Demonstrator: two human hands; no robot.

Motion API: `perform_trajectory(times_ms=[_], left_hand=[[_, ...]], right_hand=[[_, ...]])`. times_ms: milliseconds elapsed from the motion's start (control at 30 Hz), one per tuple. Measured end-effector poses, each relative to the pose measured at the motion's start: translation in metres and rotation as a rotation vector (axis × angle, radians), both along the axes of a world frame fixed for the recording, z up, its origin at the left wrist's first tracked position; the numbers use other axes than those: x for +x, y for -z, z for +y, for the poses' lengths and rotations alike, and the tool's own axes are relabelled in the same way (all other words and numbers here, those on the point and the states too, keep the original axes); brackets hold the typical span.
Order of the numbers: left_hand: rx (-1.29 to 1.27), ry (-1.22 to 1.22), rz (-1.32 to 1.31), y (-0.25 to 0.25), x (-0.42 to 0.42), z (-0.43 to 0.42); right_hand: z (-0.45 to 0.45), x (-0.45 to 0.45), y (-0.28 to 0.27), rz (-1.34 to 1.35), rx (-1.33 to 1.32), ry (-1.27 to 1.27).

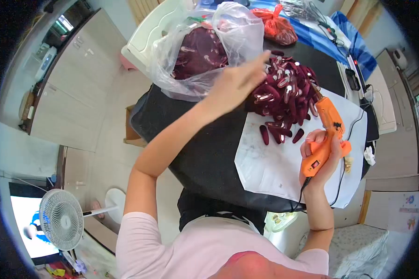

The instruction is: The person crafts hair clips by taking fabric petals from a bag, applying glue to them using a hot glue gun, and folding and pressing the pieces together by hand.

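My right hand [325,151] is wrapped around an orange hot glue gun [330,116], whose nozzle points up toward the pile and whose black cord hangs from the handle. My left hand [241,81] reaches over the left edge of a heap of burgundy velvet hair clips [286,88], fingers stretched out. Whether its fingertips touch a clip is unclear. Metal clip parts show on many pieces in the heap. Several loose clips lie on a white paper sheet [270,162] below the heap. Left of the heap, a clear plastic bag [239,28] holds more burgundy pieces.
The black table [195,160] carries everything. A red plastic bag [277,28] sits behind the heap. A power strip [357,69] and cords run along the right side. Crumpled white tissue [369,156] lies at the right edge. A white fan [63,221] stands at lower left.
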State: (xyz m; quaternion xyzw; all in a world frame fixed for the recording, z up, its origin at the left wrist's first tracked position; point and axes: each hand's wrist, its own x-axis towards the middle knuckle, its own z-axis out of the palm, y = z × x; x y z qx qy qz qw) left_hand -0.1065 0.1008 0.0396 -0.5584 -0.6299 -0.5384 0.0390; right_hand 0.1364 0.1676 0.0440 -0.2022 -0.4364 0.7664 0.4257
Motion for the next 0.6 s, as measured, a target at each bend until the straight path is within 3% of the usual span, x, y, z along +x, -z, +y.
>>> perform_trajectory(times_ms=[133, 200, 300, 433, 600], left_hand=[[-0.143, -0.324, -0.109, 0.003, -0.079, 0.001], [-0.256, -0.549, 0.167, 0.015, -0.120, -0.008], [-0.382, -0.698, 0.198, 0.028, -0.146, -0.017], [-0.661, -0.727, 0.284, 0.025, -0.129, -0.011], [-0.311, -0.484, 0.102, 0.023, -0.115, -0.009]], right_hand=[[-0.004, 0.002, 0.001, -0.082, -0.020, -0.088], [-0.006, 0.003, 0.001, -0.125, -0.036, -0.154], [-0.005, 0.003, 0.002, -0.172, -0.052, -0.219], [-0.004, 0.001, 0.004, -0.179, -0.045, -0.188], [-0.003, -0.001, 0.006, -0.168, -0.039, -0.179]])
